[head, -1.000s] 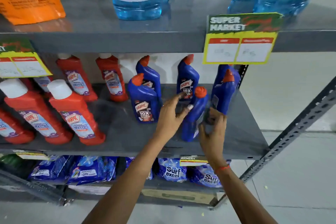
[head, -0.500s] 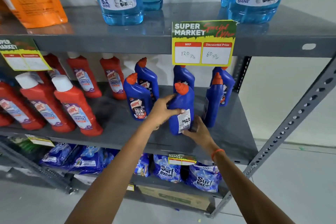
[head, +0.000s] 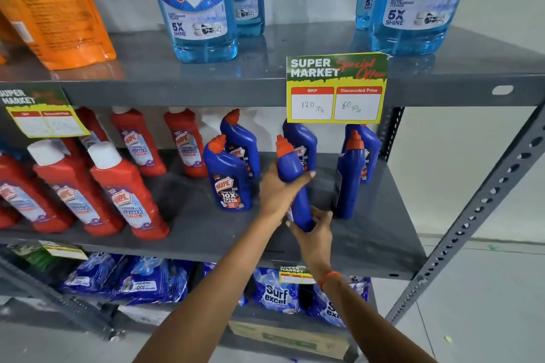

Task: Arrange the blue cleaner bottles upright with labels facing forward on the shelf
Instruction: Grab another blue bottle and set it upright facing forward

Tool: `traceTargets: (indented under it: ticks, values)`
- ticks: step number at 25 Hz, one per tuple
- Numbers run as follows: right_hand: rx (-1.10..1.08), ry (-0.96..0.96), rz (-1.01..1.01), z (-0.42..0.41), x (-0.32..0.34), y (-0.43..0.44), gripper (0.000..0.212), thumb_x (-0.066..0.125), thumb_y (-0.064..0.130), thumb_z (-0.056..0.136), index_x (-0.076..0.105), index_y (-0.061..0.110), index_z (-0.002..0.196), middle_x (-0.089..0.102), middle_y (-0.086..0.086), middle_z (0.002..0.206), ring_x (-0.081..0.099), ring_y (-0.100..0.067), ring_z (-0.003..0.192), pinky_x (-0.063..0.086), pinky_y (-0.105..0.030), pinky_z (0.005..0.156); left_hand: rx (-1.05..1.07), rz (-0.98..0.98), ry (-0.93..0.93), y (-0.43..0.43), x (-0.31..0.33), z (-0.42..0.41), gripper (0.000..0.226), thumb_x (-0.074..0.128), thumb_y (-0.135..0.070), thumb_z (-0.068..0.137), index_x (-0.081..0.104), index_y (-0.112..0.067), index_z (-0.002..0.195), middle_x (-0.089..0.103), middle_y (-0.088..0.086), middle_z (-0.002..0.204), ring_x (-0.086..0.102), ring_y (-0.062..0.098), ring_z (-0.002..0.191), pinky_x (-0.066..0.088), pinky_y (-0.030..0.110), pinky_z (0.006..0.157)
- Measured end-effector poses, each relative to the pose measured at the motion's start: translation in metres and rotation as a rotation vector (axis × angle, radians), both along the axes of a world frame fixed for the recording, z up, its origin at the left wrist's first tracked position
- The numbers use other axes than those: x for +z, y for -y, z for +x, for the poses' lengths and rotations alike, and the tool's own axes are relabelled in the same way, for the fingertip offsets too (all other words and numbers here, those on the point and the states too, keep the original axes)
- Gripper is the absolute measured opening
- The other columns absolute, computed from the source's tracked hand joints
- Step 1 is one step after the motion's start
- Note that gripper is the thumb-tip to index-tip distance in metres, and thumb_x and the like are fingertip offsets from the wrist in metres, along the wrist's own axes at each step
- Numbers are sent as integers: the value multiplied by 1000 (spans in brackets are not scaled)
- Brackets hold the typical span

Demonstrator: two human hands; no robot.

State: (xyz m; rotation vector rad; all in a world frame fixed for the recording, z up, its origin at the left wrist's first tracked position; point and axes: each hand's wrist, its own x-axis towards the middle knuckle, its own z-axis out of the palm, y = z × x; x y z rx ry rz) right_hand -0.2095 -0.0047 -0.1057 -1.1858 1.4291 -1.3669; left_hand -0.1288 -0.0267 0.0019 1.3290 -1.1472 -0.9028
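Observation:
Both my hands grip one blue cleaner bottle [head: 290,169] with an orange cap, tilted slightly and turned edge-on above the grey middle shelf [head: 368,233]. My left hand [head: 278,190] wraps its upper body; my right hand [head: 314,228] cups its base. To the left a blue bottle [head: 228,180] stands upright with its label forward, another blue bottle [head: 241,141] behind it. A further blue bottle [head: 303,141] stands at the back behind the held one. At the right a blue bottle [head: 349,177] stands turned sideways, with one more [head: 368,147] behind it.
Red cleaner bottles [head: 124,188] fill the shelf's left half. A yellow price card [head: 336,88] hangs from the upper shelf edge over the back bottles. Light-blue glass-cleaner bottles [head: 197,6] and an orange pouch [head: 59,9] stand above. Detergent packs [head: 274,292] lie below. A slanted metal brace [head: 483,200] runs at right.
The held blue bottle has been rotated from showing its back label to edge-on and lifted slightly. My left hand has shifted up its body; my right hand stays under its base.

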Motion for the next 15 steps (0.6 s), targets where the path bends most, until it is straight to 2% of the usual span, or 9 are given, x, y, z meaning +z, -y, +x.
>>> traceTargets:
  ticks: [3,5,7,9,13,15]
  values:
    - [144,12,8,-8,-4,3,63,84,12,64,40,15,108,58,-1,110,62,-14,100,53,-11,73,-55,-2,70,14,-2,21,35,77,-11,71,59,-12,100,68,5,95,65,22,88,55,32,81]
    - [280,-14,7,-19,-2,11,82,85,10,61,35,18,125,55,5,117,59,-8,107,50,-6,76,-184,4,38,20,-2,35,42,77,-6,70,60,-7,107,69,9,100,65,26,96,56,33,83]
    - [337,-77,30,-29,1,22,93,86,9,59,31,21,133,54,8,119,55,-6,108,48,-4,76,-306,11,14,24,-2,44,45,77,-3,70,61,-6,111,69,13,106,65,27,102,55,35,88]
    - [331,-104,63,-33,3,28,85,85,7,59,36,24,127,56,5,114,56,-9,104,48,-6,73,-399,38,-8,25,-5,51,48,75,0,71,60,-7,116,69,12,110,65,24,105,54,33,91]
    - [242,-126,50,-29,-5,31,64,81,11,66,42,27,114,60,-1,111,60,-18,104,52,-30,88,-465,62,11,27,-8,59,57,70,4,74,52,-8,127,67,8,115,63,16,110,53,23,91]
    - [230,-145,46,-23,-6,31,63,81,15,67,44,22,117,61,1,111,60,-15,101,52,-29,86,-468,69,19,30,-6,64,60,70,2,75,50,-9,130,66,6,118,62,13,112,52,21,92]
